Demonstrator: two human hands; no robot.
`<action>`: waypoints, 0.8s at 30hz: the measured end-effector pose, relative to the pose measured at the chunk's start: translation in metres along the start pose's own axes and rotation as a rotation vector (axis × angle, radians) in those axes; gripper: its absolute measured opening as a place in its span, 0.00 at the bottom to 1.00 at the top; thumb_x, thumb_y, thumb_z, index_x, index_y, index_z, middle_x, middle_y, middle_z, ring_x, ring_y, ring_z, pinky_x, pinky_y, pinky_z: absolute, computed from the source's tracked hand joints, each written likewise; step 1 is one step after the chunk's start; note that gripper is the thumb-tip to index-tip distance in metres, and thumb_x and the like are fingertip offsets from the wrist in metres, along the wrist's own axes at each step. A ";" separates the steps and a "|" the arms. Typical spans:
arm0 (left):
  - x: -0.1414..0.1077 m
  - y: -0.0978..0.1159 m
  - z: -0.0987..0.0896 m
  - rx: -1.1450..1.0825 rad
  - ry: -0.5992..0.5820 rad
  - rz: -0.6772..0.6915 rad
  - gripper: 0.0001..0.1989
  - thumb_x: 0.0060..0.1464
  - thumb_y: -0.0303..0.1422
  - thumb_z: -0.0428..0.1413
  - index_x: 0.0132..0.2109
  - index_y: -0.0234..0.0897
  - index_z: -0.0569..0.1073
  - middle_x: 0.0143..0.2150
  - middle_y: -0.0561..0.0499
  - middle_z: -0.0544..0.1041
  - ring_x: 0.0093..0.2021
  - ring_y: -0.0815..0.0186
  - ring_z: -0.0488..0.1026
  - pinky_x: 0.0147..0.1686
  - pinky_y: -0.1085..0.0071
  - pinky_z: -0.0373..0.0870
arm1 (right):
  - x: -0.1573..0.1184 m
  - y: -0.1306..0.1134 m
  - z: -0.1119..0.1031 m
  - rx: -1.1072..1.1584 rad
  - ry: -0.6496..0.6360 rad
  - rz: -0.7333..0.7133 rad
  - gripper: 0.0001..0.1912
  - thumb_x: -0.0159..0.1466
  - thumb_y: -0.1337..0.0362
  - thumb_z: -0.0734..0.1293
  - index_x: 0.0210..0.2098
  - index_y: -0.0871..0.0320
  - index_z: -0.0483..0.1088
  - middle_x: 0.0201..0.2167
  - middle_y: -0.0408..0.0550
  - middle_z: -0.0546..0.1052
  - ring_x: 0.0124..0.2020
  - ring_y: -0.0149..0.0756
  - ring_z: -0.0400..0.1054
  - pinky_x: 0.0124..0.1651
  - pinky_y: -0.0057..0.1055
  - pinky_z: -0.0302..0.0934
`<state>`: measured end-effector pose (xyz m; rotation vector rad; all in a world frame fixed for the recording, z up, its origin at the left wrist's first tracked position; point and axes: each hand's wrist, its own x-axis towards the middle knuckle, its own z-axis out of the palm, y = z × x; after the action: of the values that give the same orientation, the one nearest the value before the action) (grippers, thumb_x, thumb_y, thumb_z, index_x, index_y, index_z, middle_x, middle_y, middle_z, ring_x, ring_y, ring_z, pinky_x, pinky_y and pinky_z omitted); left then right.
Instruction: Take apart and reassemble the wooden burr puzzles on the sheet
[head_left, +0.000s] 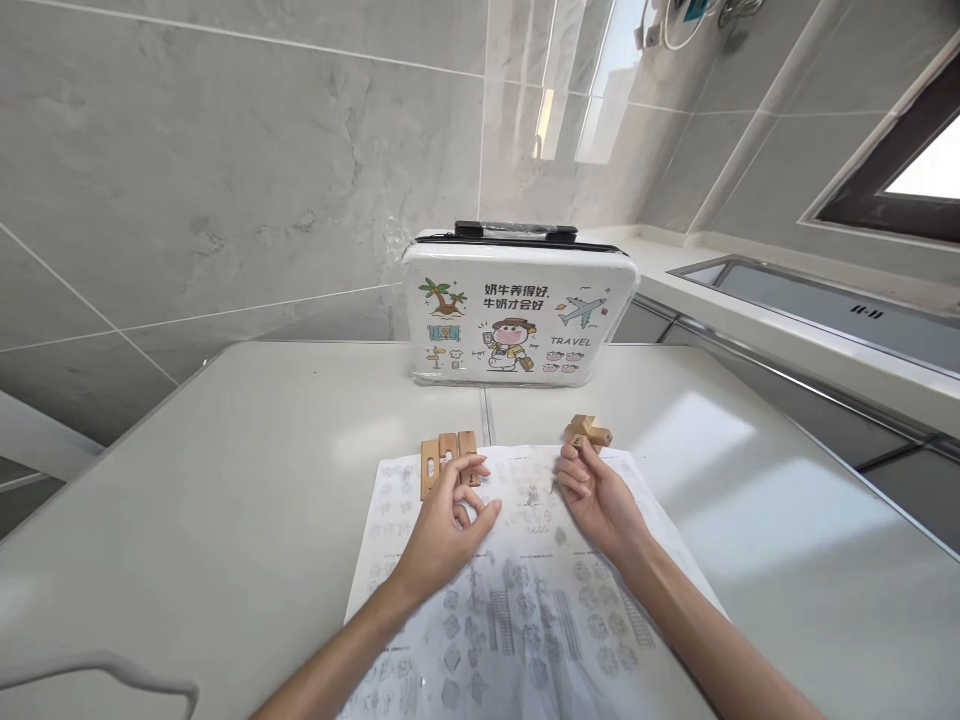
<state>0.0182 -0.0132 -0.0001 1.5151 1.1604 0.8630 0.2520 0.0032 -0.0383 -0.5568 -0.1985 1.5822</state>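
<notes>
My left hand [455, 515] is held over the paper sheet [540, 570], thumb and fingers curved with a gap between them and nothing in the gap. Just beyond it, three flat wooden puzzle pieces [429, 462] lie side by side at the sheet's far left edge, partly covered by my fingers. The left one has a slot cut through it. Over the far right part of the sheet, my right hand [600, 495] is closed, its thumb and finger pinching a wooden burr puzzle [589, 428] made of crossed blocks. Its lower part is hidden by the fingers.
A white suitcase [521, 310] with cartoon prints and a black handle stands upright at the back of the white table [262, 480], against the grey tiled wall. To the right is a counter with a sink [825, 300]. A pale cord [97, 665] lies front left.
</notes>
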 end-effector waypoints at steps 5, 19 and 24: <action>0.000 -0.001 -0.001 0.005 -0.014 -0.014 0.23 0.64 0.41 0.60 0.63 0.45 0.67 0.57 0.45 0.73 0.31 0.73 0.69 0.32 0.72 0.67 | 0.001 -0.002 -0.005 -0.021 0.014 -0.047 0.10 0.71 0.66 0.69 0.37 0.52 0.63 0.32 0.40 0.66 0.21 0.25 0.56 0.20 0.20 0.64; 0.002 -0.008 0.000 0.035 -0.008 0.053 0.19 0.64 0.41 0.60 0.58 0.42 0.71 0.54 0.44 0.75 0.31 0.71 0.71 0.30 0.72 0.67 | 0.005 -0.007 -0.014 -0.054 0.030 -0.101 0.07 0.72 0.64 0.69 0.40 0.52 0.65 0.29 0.39 0.64 0.20 0.26 0.55 0.19 0.20 0.62; 0.002 -0.006 0.000 0.051 -0.018 0.048 0.18 0.64 0.41 0.59 0.58 0.42 0.71 0.53 0.45 0.75 0.30 0.72 0.70 0.31 0.72 0.67 | 0.004 -0.008 -0.012 0.002 0.082 -0.092 0.06 0.71 0.64 0.69 0.40 0.54 0.67 0.30 0.39 0.67 0.20 0.23 0.55 0.18 0.19 0.62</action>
<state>0.0168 -0.0114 -0.0061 1.5952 1.1449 0.8562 0.2645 0.0050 -0.0464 -0.6015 -0.1590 1.4674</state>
